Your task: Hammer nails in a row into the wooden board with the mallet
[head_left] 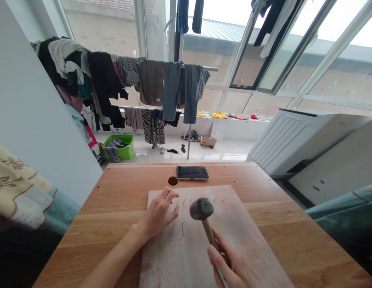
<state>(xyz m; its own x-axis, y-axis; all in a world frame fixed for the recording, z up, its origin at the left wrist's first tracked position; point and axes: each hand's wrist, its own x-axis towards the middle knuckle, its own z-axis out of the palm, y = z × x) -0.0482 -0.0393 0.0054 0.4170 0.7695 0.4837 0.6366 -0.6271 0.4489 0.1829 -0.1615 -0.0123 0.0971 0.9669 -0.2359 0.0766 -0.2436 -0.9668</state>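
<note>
My right hand is wrapped around the wooden handle of a mallet with a dark, rounded head. The mallet head is raised in front of me, above a pale wooden board. Over the board's left side is my left hand, its fingers apart and slightly bent, with nothing seen in them. Several thin nails stand in a row across the far part of the board, some beside my left fingertips and some right of the mallet head. A longer nail is nearer me; whether it stands or lies I cannot tell.
The board rests on a wooden table. Beyond it are a phone and a round hole in the tabletop. Farther off, a laundry-laden drying rack and a green basket stand on the floor. Curtains hang on both sides.
</note>
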